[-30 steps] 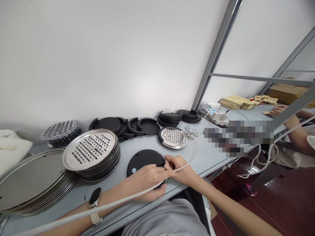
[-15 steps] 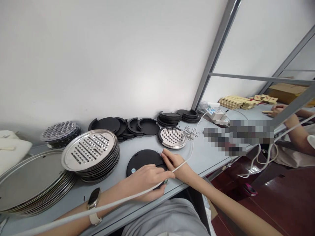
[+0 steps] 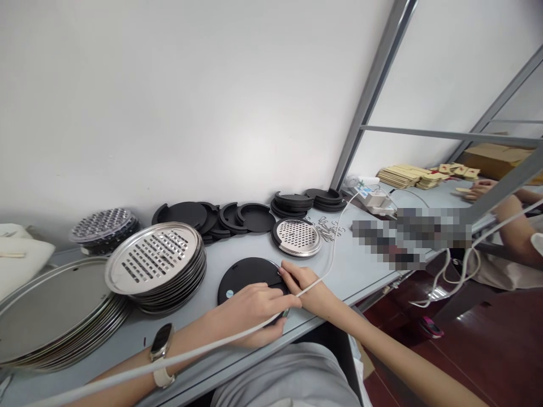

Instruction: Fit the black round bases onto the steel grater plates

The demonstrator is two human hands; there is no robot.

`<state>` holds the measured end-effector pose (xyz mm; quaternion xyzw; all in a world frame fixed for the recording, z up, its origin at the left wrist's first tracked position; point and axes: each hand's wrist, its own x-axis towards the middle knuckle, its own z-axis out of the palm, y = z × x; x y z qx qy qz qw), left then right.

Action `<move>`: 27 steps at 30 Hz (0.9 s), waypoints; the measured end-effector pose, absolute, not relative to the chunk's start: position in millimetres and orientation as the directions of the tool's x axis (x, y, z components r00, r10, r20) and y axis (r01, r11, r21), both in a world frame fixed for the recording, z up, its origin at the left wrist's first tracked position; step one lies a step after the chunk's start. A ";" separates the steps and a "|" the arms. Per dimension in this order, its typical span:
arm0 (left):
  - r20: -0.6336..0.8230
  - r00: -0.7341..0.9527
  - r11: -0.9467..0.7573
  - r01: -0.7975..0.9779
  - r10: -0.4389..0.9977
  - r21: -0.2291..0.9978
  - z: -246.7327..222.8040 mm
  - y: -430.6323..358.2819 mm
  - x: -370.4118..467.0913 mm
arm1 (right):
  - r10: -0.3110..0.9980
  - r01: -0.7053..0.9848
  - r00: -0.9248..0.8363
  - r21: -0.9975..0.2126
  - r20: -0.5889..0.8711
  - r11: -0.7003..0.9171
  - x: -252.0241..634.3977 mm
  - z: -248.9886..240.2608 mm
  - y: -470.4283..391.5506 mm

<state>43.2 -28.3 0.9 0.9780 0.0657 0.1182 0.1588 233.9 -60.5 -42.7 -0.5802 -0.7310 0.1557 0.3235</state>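
Note:
A round black plastic holder [image 3: 248, 272] with a small blue-white sticker lies near the table's front edge. My left hand [image 3: 257, 308] lies over its front part, fingers curled round the rim, and hides much of it. At the right rim my right hand [image 3: 301, 282] is closed, thumb and fingertips pinched together; what sits between them is too small to make out. Just beyond, a round metal grater plate [image 3: 299, 236] rests in another black holder. Several small wire hooks [image 3: 328, 230] lie loose beside it.
Stacks of metal grater plates [image 3: 155, 260] and larger round metal plates [image 3: 51, 311] stand at left. Black holders [image 3: 182, 217] line the wall. A white cable [image 3: 333, 254] crosses before my hands. A power strip [image 3: 373, 200] and a co-worker's hand [image 3: 481, 189] are at right.
My right fingertips have shifted very slightly along the holder's rim, and the shiny bit at them shows less. My left hand and the holder stay in place.

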 end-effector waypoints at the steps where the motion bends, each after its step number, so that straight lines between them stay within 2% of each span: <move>1: 0.213 0.962 -0.940 0.093 0.169 0.327 1.7 -28.7 43.3 | 0.953 0.738 -0.119 -0.617 0.279 0.273 233.8 -41.3 -61.8; 8: 0.196 0.960 -0.941 0.131 0.199 0.313 3.3 -30.5 43.0 | 0.967 0.714 -0.051 -0.668 0.250 0.210 230.3 -41.1 -66.9; 18: 0.237 0.952 -0.951 0.123 0.193 0.282 0.8 -28.4 45.2 | 0.949 0.668 -0.083 -0.689 0.306 0.280 231.1 -49.6 -77.7; 23: 0.233 0.953 -0.943 0.116 0.194 0.311 -1.2 -26.5 45.7 | 0.967 0.635 -0.099 -0.734 0.234 0.242 234.6 -44.2 -71.8; 27: 0.233 0.950 -0.930 0.120 0.209 0.346 -3.2 -26.4 45.0 | 0.969 0.653 -0.098 -0.720 0.227 0.234 237.5 -39.7 -64.4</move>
